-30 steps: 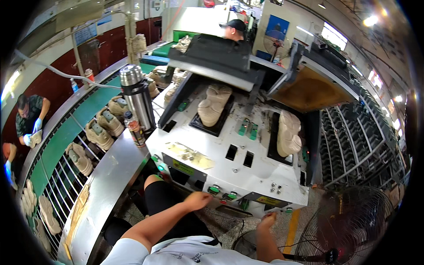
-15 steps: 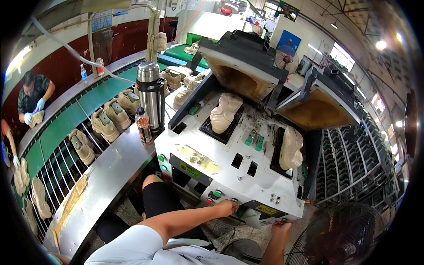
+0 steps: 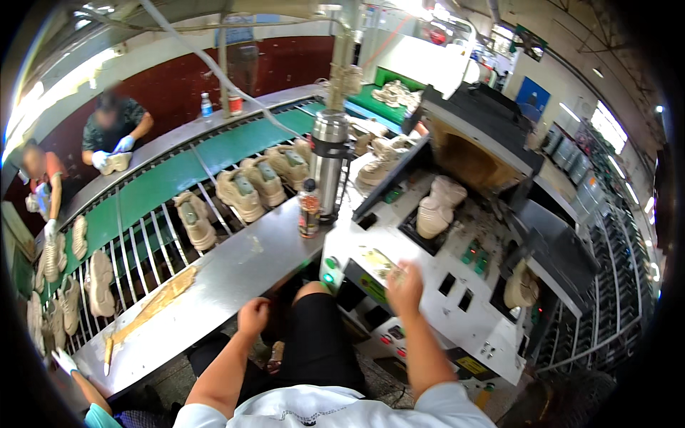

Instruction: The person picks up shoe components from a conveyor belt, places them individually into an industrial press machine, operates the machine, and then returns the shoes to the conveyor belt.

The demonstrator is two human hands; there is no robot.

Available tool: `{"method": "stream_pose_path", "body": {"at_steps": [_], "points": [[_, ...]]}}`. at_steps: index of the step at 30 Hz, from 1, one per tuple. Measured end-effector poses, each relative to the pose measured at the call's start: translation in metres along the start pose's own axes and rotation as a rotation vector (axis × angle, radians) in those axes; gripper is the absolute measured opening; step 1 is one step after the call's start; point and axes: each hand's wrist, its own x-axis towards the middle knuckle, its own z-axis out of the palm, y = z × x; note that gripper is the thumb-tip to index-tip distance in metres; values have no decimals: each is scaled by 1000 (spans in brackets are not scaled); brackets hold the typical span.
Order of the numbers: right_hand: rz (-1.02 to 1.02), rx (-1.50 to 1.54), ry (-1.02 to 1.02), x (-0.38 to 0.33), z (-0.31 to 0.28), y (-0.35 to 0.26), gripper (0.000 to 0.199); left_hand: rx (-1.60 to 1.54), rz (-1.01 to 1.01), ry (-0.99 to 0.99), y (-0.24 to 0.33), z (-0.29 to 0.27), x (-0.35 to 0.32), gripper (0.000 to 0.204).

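My left hand (image 3: 253, 316) is loosely closed with nothing in it, near the front edge of the metal table (image 3: 242, 267). My right hand (image 3: 405, 287) is raised over the front of the white two-station machine (image 3: 457, 314), blurred; its fingers cannot be read. On the machine's left station a beige shoe (image 3: 441, 207) lies sole up under a raised black lid (image 3: 485, 132). At the right station another beige shoe (image 3: 522, 287) is partly covered by a tilted, half-lowered lid (image 3: 556, 250). Green and red buttons (image 3: 396, 332) line the machine's front.
A steel thermos (image 3: 330, 157) and a small bottle (image 3: 309, 207) stand at the table's right end. Beside it, a roller conveyor (image 3: 160, 239) with a green belt carries several beige shoes (image 3: 194, 220). Two co-workers (image 3: 114, 132) handle shoes across it; another gloved hand (image 3: 64, 360) shows lower left.
Both hands have left the machine's front controls; the left drew back toward the table, the right rose over the panel. The right lid has come down partway. The view has turned left.
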Motion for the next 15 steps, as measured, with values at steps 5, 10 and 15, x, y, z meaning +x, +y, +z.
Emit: {"method": "stream_pose_path", "body": {"at_steps": [5, 10, 15], "points": [[377, -666, -39, 195, 39, 53, 67, -331, -303, 459, -100, -124, -46, 13], [852, -808, -290, 225, 38, 100, 95, -596, -393, 491, -133, -140, -77, 10], [870, -729, -88, 205, 37, 88, 92, -111, -427, 618, -124, -109, -76, 14]]}}
